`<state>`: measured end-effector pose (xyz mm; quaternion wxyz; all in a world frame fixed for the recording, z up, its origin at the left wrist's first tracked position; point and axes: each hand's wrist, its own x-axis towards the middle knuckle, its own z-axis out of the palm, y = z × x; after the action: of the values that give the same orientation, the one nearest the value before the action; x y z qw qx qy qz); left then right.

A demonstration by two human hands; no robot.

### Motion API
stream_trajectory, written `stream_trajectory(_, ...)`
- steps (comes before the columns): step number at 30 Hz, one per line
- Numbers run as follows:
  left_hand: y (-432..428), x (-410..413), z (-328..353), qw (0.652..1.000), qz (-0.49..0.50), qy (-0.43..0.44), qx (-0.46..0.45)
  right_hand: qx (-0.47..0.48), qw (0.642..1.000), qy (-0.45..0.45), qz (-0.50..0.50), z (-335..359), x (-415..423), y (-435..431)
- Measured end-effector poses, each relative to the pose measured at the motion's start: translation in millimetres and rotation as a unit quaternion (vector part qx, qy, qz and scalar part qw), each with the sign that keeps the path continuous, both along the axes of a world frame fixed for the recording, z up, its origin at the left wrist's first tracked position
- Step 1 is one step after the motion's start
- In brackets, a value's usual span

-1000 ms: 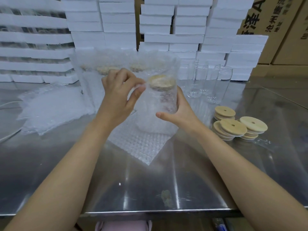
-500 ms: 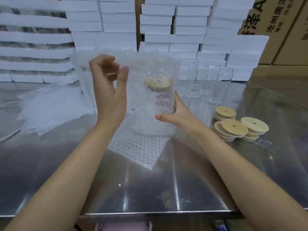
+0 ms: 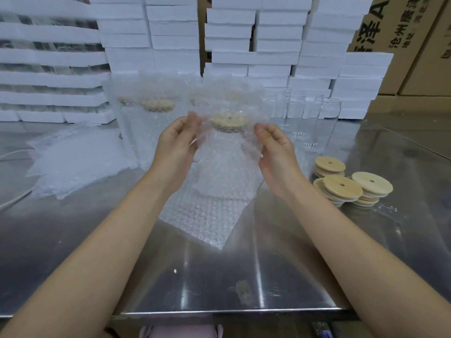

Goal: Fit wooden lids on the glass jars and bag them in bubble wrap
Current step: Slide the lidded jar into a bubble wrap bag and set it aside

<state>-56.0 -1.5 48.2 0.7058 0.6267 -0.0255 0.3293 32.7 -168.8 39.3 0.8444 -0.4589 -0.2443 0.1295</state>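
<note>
A glass jar with a wooden lid (image 3: 230,121) stands inside a bubble wrap bag (image 3: 224,164) above the steel table. My left hand (image 3: 177,145) grips the bag's left side near the lid. On the right side, my right hand (image 3: 274,148) grips the bag at the same height. A flat bubble wrap bag (image 3: 202,215) lies under it. Bagged jars (image 3: 156,111) stand behind on the left. Bare glass jars (image 3: 319,125) stand to the right, with stacks of wooden lids (image 3: 341,186) in front of them.
A pile of flat bubble wrap bags (image 3: 73,159) lies at the left. White foam boxes (image 3: 268,45) are stacked along the back, cardboard cartons (image 3: 415,45) at the back right. The steel table's front edge (image 3: 219,313) runs close to me.
My left hand was raised away from the bag and has come down to grip its left side. My right hand shifted from the jar's back to the bag's right side.
</note>
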Motion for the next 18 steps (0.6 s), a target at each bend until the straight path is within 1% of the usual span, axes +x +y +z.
stream_trajectory(1,1.2,1.0,1.2,1.000,-0.013,0.029,0.000,0.007,1.000,0.009,-0.008,1.4,1.6,-1.5)
stream_trajectory(2,3.4,1.4,0.9,0.997,-0.012,0.071,0.024,0.009,1.000,0.017,-0.009,2.3,2.0,-3.3)
stream_trajectory(4,6.1,0.2,-4.4,0.981,-0.014,0.149,0.121,-0.006,1.000,0.017,0.005,1.3,2.8,-5.3)
stream_trajectory(5,5.7,-1.3,-8.4,0.969,-0.027,0.173,0.172,-0.016,1.000,0.013,0.007,0.6,3.1,-5.5)
stream_trajectory(7,-2.1,-3.3,-14.8,0.954,-0.046,0.187,0.230,-0.025,1.000,-0.002,-0.001,-0.9,2.8,-4.9)
stream_trajectory(9,-11.1,-2.5,-17.5,0.953,-0.023,0.175,0.245,-0.026,0.999,-0.022,-0.017,0.0,1.3,-3.3)
stream_trajectory(12,-14.4,0.1,-16.8,0.968,0.026,0.153,0.198,-0.015,1.000,-0.019,-0.004,1.8,1.2,-0.3)
stream_trajectory(13,-13.8,1.2,-16.9,0.974,0.035,0.148,0.168,-0.036,0.999,-0.016,-0.004,2.2,2.1,0.6)
stream_trajectory(14,-12.7,1.6,-16.6,0.981,0.037,0.140,0.128,-0.080,0.997,-0.015,-0.013,1.7,2.7,0.9)
stream_trajectory(16,-10.9,2.2,-14.2,0.992,0.032,0.114,0.036,-0.199,0.980,-0.005,-0.021,-3.3,3.2,2.1)
stream_trajectory(18,-8.2,3.1,-10.5,0.996,0.045,0.075,-0.010,-0.289,0.957,0.023,0.014,-9.3,0.2,3.6)
